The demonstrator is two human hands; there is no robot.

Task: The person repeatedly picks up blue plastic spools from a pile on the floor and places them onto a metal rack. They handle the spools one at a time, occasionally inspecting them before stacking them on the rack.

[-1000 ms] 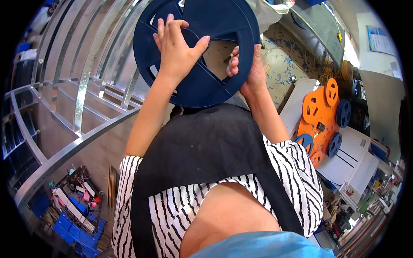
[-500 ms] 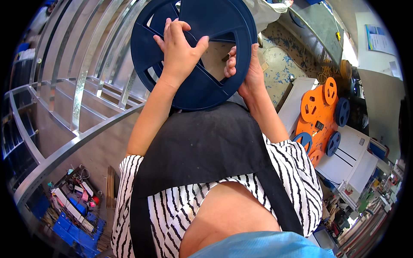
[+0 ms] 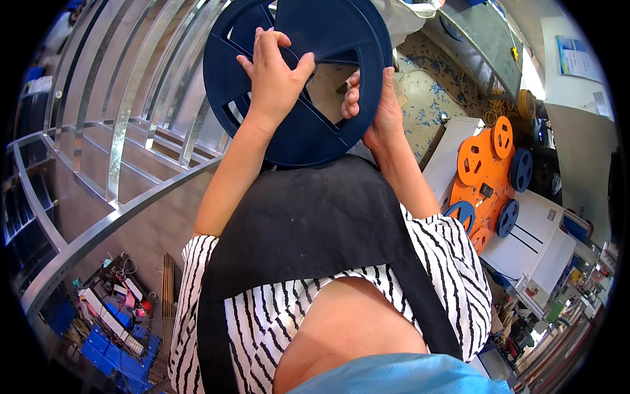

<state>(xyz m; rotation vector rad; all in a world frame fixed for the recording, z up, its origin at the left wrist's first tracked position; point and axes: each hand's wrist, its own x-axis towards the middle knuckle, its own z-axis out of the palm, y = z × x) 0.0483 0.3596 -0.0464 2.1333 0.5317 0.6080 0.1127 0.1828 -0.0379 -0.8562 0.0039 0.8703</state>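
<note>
A large dark blue plastic reel (image 3: 328, 26) with cut-out windows in its flange stands tilted in front of my apron (image 3: 302, 223), its top cut off by the picture's edge. Wrapped round the reel's right rim is my right hand (image 3: 384, 117); its fingertips show through one of the windows and the thumb lies along the outer edge. My left hand (image 3: 274, 82) is over the middle of the reel, fingers bent and thumb spread apart, with nothing seen between them. Whether its fingertips touch the hub I cannot tell.
A metal rack with curved bars (image 3: 121, 151) is close on my left. An orange board (image 3: 482, 184) on the right carries orange and blue reels, beside white cabinets (image 3: 541, 230). Blue crates (image 3: 108, 348) are at the lower left, and a workbench (image 3: 482, 46) at the upper right.
The reel's left edge has shifted slightly to the right and up. Both hands keep nearly the same place and hold.
</note>
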